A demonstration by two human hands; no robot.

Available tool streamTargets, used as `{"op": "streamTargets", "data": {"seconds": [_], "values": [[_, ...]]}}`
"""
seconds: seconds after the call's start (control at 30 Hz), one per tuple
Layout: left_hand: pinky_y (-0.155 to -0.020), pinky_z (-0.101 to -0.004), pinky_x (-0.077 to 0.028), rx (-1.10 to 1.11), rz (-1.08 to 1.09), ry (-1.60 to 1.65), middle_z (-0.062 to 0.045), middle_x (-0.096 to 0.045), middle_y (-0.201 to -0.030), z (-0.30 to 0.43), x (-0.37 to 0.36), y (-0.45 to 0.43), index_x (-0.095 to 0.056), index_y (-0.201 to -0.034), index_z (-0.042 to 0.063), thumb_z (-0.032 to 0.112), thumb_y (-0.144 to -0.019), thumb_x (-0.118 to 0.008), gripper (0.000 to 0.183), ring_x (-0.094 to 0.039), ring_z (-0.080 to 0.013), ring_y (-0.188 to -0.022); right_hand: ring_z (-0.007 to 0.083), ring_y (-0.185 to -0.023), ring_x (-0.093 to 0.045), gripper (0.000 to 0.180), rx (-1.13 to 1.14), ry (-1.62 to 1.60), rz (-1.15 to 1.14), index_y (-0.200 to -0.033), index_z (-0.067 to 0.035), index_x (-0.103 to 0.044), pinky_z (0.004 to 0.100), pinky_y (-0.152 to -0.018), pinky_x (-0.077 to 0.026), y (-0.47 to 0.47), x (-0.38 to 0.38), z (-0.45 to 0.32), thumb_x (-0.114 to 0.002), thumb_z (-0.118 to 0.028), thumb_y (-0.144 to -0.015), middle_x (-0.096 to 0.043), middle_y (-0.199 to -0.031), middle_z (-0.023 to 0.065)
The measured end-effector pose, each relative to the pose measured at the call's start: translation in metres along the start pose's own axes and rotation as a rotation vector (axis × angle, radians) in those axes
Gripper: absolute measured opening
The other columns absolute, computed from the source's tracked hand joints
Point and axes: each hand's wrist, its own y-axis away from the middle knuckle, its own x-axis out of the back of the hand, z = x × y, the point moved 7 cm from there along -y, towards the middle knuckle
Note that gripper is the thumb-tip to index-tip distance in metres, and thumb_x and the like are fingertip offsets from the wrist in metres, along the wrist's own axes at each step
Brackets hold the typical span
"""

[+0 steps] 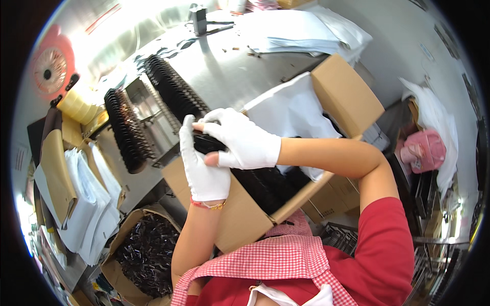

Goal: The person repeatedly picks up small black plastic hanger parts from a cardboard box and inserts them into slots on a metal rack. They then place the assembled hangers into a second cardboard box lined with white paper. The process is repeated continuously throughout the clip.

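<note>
Both my hands wear white gloves, with some fingertips bare on the right. Between them is a small stack of glossy black pieces [206,143], partly hidden by the fingers. My left hand [204,168] supports it from the left with straight fingers, and my right hand [245,141] curls over it from the right. Below the hands stands an open cardboard box [245,214] holding black items [264,187] and a white liner sheet [291,103]. Two long rows of black pieces, one nearer [124,130] and one farther [172,84], stand on the metal table just beyond.
A carton of dark shiny strips [147,256] sits at lower left, below folded white sheets [82,191]. Yellow tape rolls [78,105] and a pink fan [49,70] are at far left. A white stack [294,32] lies on the metal table [226,72]. A pink bag [427,149] is at right.
</note>
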Motion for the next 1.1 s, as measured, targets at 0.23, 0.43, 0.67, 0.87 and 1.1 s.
{"op": "streamTargets", "data": {"seconds": [0.23,0.43,0.67,0.87,1.1], "values": [[-0.109,-0.0357,-0.041,-0.285,-0.608,-1.657,-0.013,-0.058,-0.132,-0.118,-0.051,0.037,-0.042,-0.142,-0.001,0.02,-0.103,-0.052,0.046,-0.054,-0.0224,-0.123,0.0361,-0.104,-0.067,0.053,-0.523,0.037,-0.053,-0.121,-0.006,-0.065,0.041,-0.091,-0.054,0.148,0.068,0.072,-0.075,-0.033,-0.076,-0.069,-0.114,0.0174],[-0.108,-0.04,-0.043,0.022,-0.666,-1.548,-0.021,-0.061,-0.133,-0.206,-0.034,-0.021,-0.052,-0.137,0.003,0.011,-0.095,-0.053,0.042,-0.056,-0.0342,-0.128,0.0205,-0.108,-0.06,0.041,-0.826,-0.371,0.427,-0.124,0.0,-0.06,0.0329,-0.099,-0.048,0.266,0.111,0.153,-0.067,-0.018,-0.089,-0.065,-0.116,0.0124],[-0.1,-0.044,-0.051,0.173,-0.799,-2.162,-0.027,-0.066,-0.12,-0.274,-0.009,-0.074,-0.062,-0.123,-0.002,0.006,-0.074,-0.067,0.05,-0.062,-0.0398,-0.116,0.0142,-0.108,-0.057,0.035,-0.845,-0.681,0.704,-0.126,0.0,-0.059,0.0287,-0.101,-0.044,0.281,0.11,0.163,-0.065,-0.01,-0.092,-0.063,-0.116,0.006],[-0.091,-0.04,-0.054,0.517,-0.946,-2.128,-0.027,-0.067,-0.114,-0.299,0.005,-0.083,-0.059,-0.125,-0.006,0.009,-0.068,-0.071,0.06,-0.066,-0.0383,-0.107,0.014,-0.108,-0.057,0.037,-0.819,-0.674,0.735,-0.126,0.0,-0.058,0.0288,-0.1,-0.045,0.284,0.11,0.166,-0.066,-0.009,-0.091,-0.063,-0.117,0.0066],[-0.082,-0.0403,-0.054,0.615,-0.849,-1.835,-0.025,-0.071,-0.096,-0.293,-0.002,-0.064,-0.065,-0.11,-0.008,0.009,-0.075,-0.066,0.039,-0.07,-0.0371,-0.093,0.0153,-0.108,-0.058,0.038,-0.841,-0.57,0.652,-0.125,0.0,-0.059,0.0295,-0.1,-0.046,0.282,0.108,0.171,-0.067,-0.01,-0.089,-0.064,-0.116,0.0076]]}}
